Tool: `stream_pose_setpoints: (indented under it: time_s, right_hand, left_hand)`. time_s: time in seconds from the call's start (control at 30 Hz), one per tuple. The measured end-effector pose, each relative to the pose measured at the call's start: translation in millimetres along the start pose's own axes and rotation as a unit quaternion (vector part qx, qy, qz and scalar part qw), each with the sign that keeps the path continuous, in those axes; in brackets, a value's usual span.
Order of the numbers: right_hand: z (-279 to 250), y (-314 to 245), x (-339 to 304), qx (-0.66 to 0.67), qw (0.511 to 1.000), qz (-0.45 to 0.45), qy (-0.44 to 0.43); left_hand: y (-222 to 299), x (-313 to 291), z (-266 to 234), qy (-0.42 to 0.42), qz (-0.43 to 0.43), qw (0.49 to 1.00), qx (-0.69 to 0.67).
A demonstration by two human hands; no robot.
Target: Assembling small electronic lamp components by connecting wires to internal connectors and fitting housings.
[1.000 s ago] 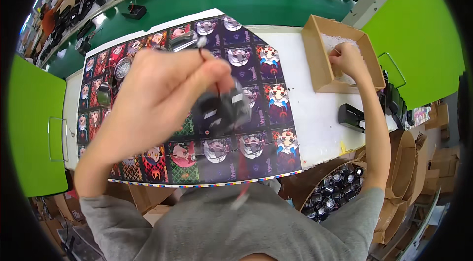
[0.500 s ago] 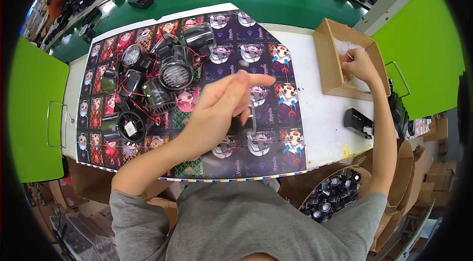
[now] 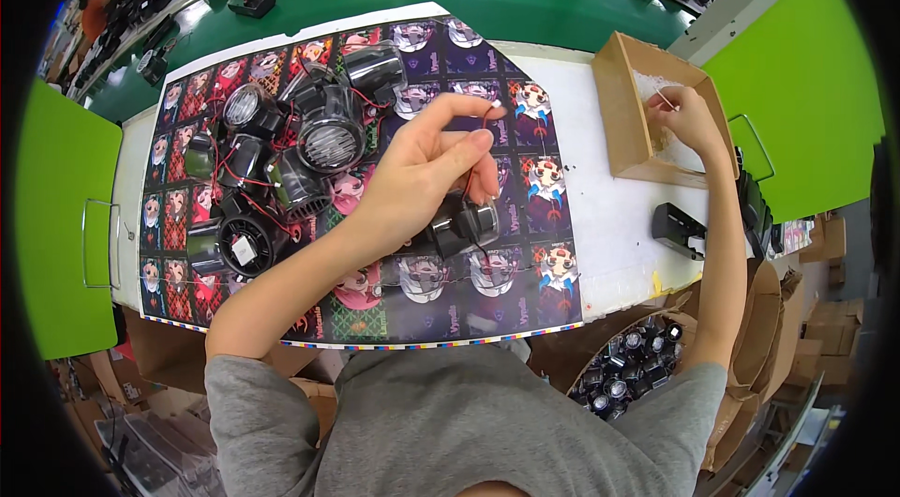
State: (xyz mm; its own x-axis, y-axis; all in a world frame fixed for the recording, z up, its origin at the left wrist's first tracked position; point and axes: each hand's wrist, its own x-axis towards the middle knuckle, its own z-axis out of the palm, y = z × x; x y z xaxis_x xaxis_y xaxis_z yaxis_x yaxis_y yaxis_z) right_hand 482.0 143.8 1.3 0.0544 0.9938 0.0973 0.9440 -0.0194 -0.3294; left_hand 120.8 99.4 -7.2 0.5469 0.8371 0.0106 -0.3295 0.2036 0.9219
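Note:
My left hand [image 3: 427, 169] is closed over the middle of the printed sheet. Its fingers grip a thin red-and-black wire, and a small white connector [image 3: 498, 107] shows at the index fingertip. Under these fingers lies a black motor-like unit [image 3: 461, 229] with a clear cover, partly hidden by the hand. My right hand [image 3: 692, 127] reaches into an open wooden box [image 3: 623, 112], pinching a thin white piece [image 3: 666, 101] whose kind I cannot make out. Loose translucent bits [image 3: 670, 155] lie in the box beneath it.
Several black units with clear covers and red wires [image 3: 330, 141] are heaped on the sheet's left. A black holder [image 3: 680, 231] sits right on the white table [image 3: 609, 244]. Below it stands a carton of similar units [image 3: 628, 366]. Green panels [image 3: 70, 216] flank both sides.
My left index finger has bent, and the connector and wire now show plainly. The unit below is more visible. My right hand has shifted slightly within the box, keeping its pinch.

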Motion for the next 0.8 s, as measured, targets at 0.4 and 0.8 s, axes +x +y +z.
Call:
stream_pose_setpoints:
  time_s: [0.4, 0.8]
  right_hand:
    - [-9, 22, -6, -0.089, 0.986, -0.086, 0.108]
    - [12, -164, -61, 0.544, 0.833, -0.079, -0.06]
  left_hand:
    - [8, -1, -5, 0.017, -0.031, 0.999, -0.027]
    - [3, 7, 6, 0.072, 0.221, 0.955, 0.186]
